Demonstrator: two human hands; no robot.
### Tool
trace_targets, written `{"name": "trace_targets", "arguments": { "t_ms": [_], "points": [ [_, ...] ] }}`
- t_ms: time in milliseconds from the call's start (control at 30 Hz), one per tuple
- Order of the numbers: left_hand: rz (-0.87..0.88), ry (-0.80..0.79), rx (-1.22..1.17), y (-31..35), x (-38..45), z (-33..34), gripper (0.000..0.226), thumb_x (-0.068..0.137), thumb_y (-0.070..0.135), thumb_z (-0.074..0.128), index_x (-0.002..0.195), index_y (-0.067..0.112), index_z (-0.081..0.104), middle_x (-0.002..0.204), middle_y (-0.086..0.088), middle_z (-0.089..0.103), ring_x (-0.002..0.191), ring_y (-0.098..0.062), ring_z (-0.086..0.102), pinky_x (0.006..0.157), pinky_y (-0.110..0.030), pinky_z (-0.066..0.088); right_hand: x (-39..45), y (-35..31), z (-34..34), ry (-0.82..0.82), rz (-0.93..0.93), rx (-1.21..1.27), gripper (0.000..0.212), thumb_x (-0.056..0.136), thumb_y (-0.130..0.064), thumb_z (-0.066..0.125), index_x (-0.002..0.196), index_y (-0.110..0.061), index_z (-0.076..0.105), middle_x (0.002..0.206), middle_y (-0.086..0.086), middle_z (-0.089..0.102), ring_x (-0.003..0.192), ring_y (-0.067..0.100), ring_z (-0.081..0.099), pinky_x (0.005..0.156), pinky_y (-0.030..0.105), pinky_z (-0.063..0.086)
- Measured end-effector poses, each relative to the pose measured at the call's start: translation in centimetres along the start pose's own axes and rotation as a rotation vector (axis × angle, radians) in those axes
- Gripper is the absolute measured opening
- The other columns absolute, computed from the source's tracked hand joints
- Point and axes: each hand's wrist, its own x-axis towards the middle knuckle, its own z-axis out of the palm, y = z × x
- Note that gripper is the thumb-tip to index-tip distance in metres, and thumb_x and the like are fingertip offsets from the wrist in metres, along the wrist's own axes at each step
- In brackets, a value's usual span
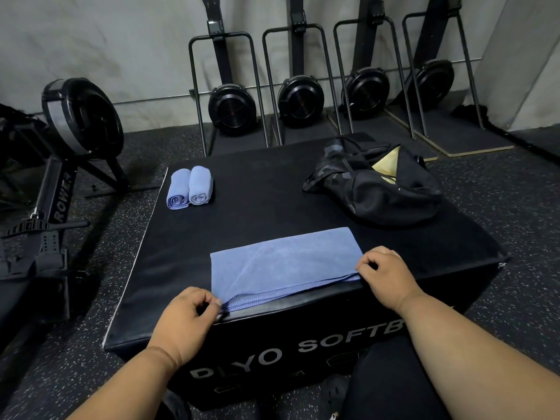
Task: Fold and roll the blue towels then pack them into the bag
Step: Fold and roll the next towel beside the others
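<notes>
A blue towel (285, 263) lies flat and folded over at the near edge of a black soft plyo box (257, 204). My left hand (185, 319) pinches its near left corner. My right hand (386, 272) pinches its near right corner. Two rolled blue towels (189, 187) lie side by side at the box's far left. A black bag (378, 183) sits at the far right of the box, its mouth gaping and showing a yellow lining.
Several upright rowing machines (298, 100) stand against the back wall. Another rower (60, 165) lies on the speckled floor left of the box. My knee in black (391, 377) is at the box's front face.
</notes>
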Motion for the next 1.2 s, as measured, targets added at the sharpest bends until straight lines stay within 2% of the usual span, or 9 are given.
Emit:
{"name": "trace_targets", "arguments": {
  "t_ms": [167,267,400,533,667,800,1000,1100,1200],
  "points": [
    [-0.08,0.059,0.053,1.1,-0.2,0.1,0.024,0.086,0.033,0.08,0.068,0.026,0.066,0.087,0.011,0.064,0.08,-0.003,0.062,0.076,-0.025,0.045,-0.3,-0.5,0.4,0.054,0.005,-0.182,0.023,0.09,-0.044,0.075,0.074,-0.032,0.062,0.102,-0.016,0.054,0.106,0.013,0.043,0.096,0.031,0.025],
    [-0.134,0.073,0.061,1.6,-0.4,0.3,0.019,0.083,0.033,0.082,0.081,0.03,0.064,0.093,0.011,0.063,0.085,-0.005,0.061,0.078,-0.028,0.045,-0.5,-0.7,0.2,0.069,0.023,-0.192,0.021,0.084,-0.048,0.077,0.089,-0.035,0.061,0.11,-0.013,0.053,0.112,0.018,0.045,0.097,0.034,0.028],
    [-0.338,0.082,0.07,1.8,0.3,0.2,0.022,0.078,0.047,0.074,0.083,0.027,0.067,0.088,0.01,0.07,0.084,-0.015,0.065,0.078,-0.034,0.052,-0.5,-1.2,0.1,0.107,0.121,-0.282,0.042,0.078,-0.061,0.075,0.109,-0.037,0.06,0.116,-0.01,0.046,0.12,0.023,0.043,0.103,0.04,0.032],
    [-0.39,0.028,0.218,2.2,1.2,0.1,0.037,0.079,0.065,0.063,0.081,0.028,0.066,0.088,0.01,0.07,0.087,-0.019,0.065,0.075,-0.033,0.052,-0.4,-1.5,0.3,0.105,0.144,-0.338,0.033,0.078,-0.063,0.072,0.097,-0.037,0.064,0.113,-0.011,0.043,0.118,0.021,0.041,0.101,0.038,0.031],
    [-0.386,-0.061,0.224,2.8,1.8,0.3,0.033,0.089,0.049,0.066,0.077,0.019,0.065,0.076,0.004,0.069,0.075,-0.017,0.064,0.063,-0.03,0.045,-0.2,-1.6,0.7,0.105,0.139,-0.309,0.024,0.079,-0.055,0.074,0.086,-0.034,0.064,0.112,-0.011,0.046,0.106,0.016,0.033,0.093,0.034,0.026],
    [-0.364,-0.084,0.223,2.8,2.0,0.1,0.031,0.096,0.042,0.063,0.08,0.016,0.064,0.075,0.002,0.069,0.072,-0.016,0.062,0.062,-0.03,0.042,-0.2,-1.6,1.0,0.084,0.135,-0.285,0.022,0.082,-0.046,0.073,0.075,-0.031,0.058,0.105,-0.013,0.05,0.103,0.019,0.036,0.088,0.034,0.024],
    [-0.417,0.053,-0.205,0.2,3.1,-0.6,0.023,0.097,0.028,0.07,0.085,0.011,0.063,0.076,-0.007,0.075,0.072,-0.025,0.068,0.075,-0.039,0.055,-0.4,-2.4,1.7,0.04,0.092,-0.174,0.024,0.079,-0.041,0.075,0.076,-0.028,0.055,0.089,-0.012,0.056,0.102,0.018,0.042,0.088,0.035,0.026],
    [-0.456,0.111,-0.474,-0.7,3.6,-1.0,0.013,0.096,0.016,0.073,0.095,0.006,0.064,0.08,-0.015,0.074,0.063,-0.019,0.062,0.069,-0.035,0.054,-0.3,-3.3,2.0,0.054,0.103,-0.043,0.026,0.08,-0.039,0.075,0.082,-0.028,0.051,0.081,-0.009,0.063,0.096,0.015,0.048,0.087,0.035,0.029],
    [-0.505,0.163,-0.581,-1.8,4.1,-1.6,0.024,0.09,0.014,0.08,0.105,0.011,0.06,0.086,-0.013,0.072,0.063,-0.019,0.063,0.068,-0.034,0.053,-0.3,-3.6,2.3,0.04,0.079,0.045,0.024,0.082,-0.029,0.072,0.09,-0.032,0.049,0.077,-0.008,0.065,0.092,0.012,0.055,0.089,0.035,0.035]
  ]
}}
